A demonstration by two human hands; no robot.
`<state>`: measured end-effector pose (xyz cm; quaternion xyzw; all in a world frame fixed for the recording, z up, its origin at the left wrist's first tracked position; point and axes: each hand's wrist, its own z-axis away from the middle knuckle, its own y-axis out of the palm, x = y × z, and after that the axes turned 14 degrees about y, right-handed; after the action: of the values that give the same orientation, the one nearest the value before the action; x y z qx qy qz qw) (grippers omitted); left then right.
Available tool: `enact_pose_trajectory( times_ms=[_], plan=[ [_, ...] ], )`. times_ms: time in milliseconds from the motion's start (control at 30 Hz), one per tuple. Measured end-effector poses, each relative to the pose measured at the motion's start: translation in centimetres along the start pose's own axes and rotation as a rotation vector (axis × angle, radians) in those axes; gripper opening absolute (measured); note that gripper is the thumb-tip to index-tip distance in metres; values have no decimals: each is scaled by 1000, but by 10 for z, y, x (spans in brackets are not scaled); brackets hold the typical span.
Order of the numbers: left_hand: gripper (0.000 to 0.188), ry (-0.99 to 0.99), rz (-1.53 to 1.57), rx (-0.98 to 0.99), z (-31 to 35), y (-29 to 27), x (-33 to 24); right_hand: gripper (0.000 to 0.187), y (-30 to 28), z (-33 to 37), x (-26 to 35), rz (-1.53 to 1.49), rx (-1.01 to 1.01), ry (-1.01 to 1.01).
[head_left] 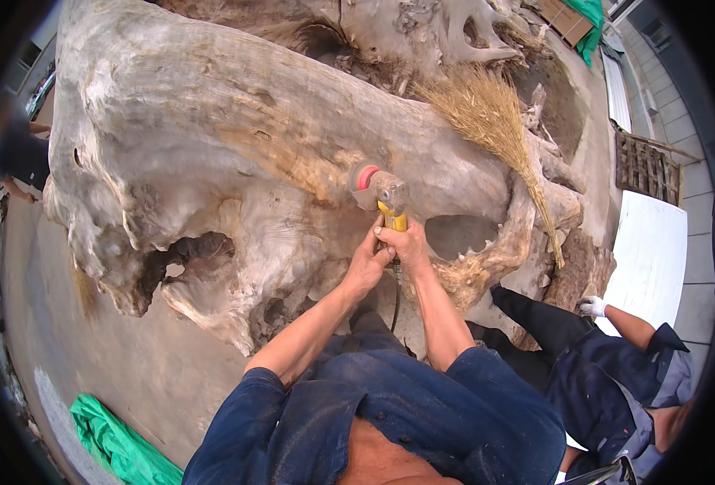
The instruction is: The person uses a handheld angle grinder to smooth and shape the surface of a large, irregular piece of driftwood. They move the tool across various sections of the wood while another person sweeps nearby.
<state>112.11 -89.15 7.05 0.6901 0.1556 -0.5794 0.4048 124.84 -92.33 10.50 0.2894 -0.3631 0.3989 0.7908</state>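
Both my hands are closed around the yellow body of an angle grinder (393,212), whose grey head carries a round disc with a red face. My right hand (408,245) wraps the body from the right. My left hand (366,260) grips it from the left, its fingers meeting those of the right. A cord hangs down below the hands. The disc is at the weathered, pale brown surface of a huge driftwood-like trunk (236,121); whether it touches cannot be made out. Bare, lighter wood shows around the disc.
A straw broom (491,121) lies on the trunk's right side. Hollows and roots break its surface. A co-worker (592,372) with a white glove is close on my right; another person (22,149) stands far left. Green sheeting (119,440) lies lower left, a white panel (652,259) at right.
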Motion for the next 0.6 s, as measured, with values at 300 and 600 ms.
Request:
enact_pose_trajectory(
  times_ms=[300, 600],
  plan=[
    [72, -24, 34, -22, -17, 8, -23, 34, 3, -3, 28, 95, -39, -55],
    [73, 167, 161, -138, -44, 11, -60, 33, 31, -10, 94, 149, 122, -69]
  ],
)
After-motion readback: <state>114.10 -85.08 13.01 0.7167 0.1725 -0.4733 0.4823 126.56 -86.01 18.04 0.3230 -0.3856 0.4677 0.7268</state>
